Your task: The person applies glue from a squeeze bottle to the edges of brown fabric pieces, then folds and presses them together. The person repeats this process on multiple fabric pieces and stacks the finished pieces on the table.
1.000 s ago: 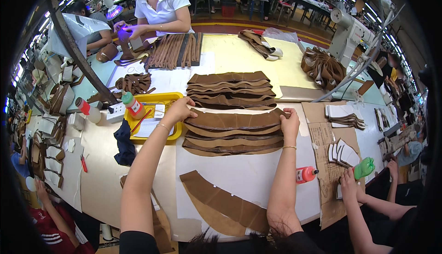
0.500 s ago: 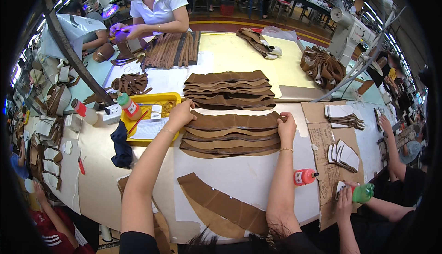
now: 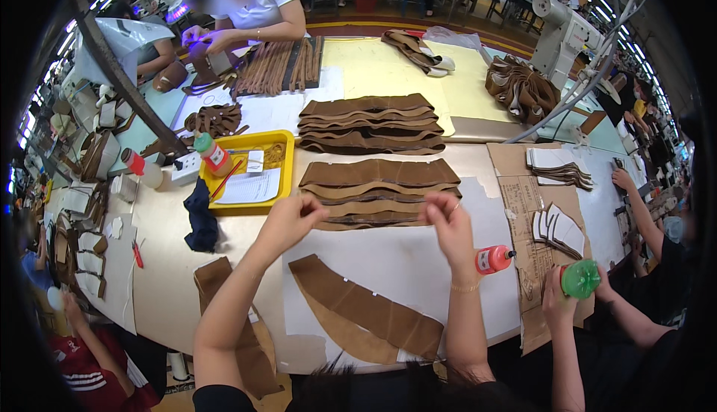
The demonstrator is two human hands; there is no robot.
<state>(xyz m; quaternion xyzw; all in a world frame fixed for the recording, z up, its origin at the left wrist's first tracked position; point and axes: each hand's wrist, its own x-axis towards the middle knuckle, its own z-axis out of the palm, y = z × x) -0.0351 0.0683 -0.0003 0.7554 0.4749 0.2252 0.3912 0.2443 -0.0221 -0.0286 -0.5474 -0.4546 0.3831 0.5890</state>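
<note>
A stack of overlapping brown leather strips lies across the table in front of me. My left hand hovers by the stack's near left corner, its fingers loosely bent with nothing visible in them. By the near right corner is my right hand, also empty, fingers half curled and apart. Behind this stack lies a second one of similar brown strips. Closer to me, a curved brown leather piece with small white tabs along its edge rests over a lighter tan piece.
A yellow tray holds a bottle and paper at left, beside dark blue cloth. A red bottle stands right of my right arm. Cardboard carries white-topped pieces. A co-worker's hands hold a green bottle at right.
Both hands have let go of the strip's ends at the front stack and drawn back toward me. The co-worker at right has raised the green bottle.
</note>
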